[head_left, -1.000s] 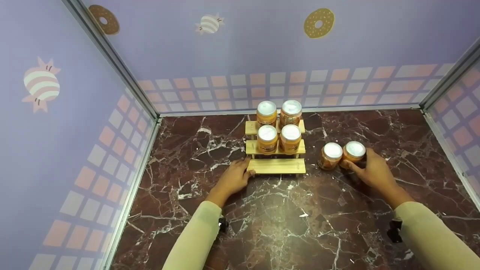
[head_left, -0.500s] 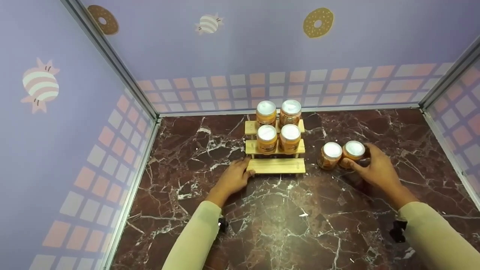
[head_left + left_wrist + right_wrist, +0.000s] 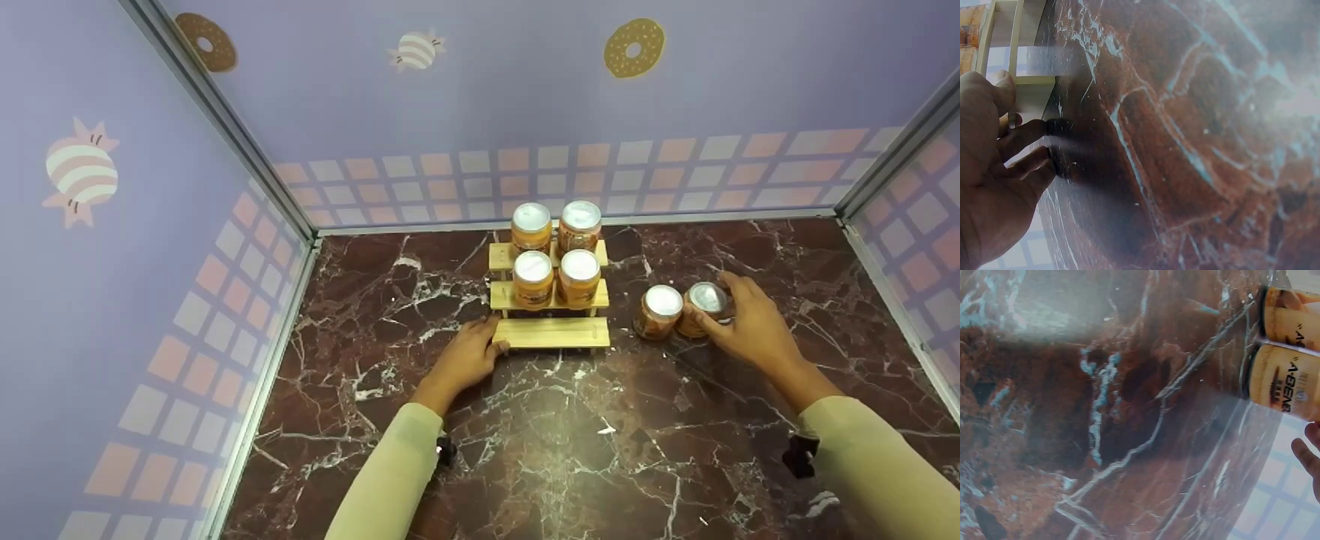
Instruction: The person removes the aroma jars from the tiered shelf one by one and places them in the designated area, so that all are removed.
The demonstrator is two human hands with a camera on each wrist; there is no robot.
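A three-tiered wooden display rack (image 3: pixel 551 332) stands on the marble-patterned table. My left hand (image 3: pixel 466 360) holds the left end of its lowest step, thumb at the front edge. On the upper two steps sit several orange-labelled cans with silver lids, such as the front one (image 3: pixel 533 281). Right of the rack, two more upright cans stand side by side: a left can (image 3: pixel 658 313) and a right can (image 3: pixel 703 309). My right hand (image 3: pixel 754 326) is spread loosely about the right can, its thumb beside the can's front. In the right wrist view, some fingers (image 3: pixel 1306 455) show apart from that can.
Purple printed walls (image 3: pixel 480 90) close off the back and both sides. The dark table (image 3: pixel 555 450) reaches toward me in front of the rack. The rack's lowest step carries no can.
My right hand's fingers have loosened and spread away from the right can, which has shifted slightly left against its neighbour. The left hand and rack have stayed put.
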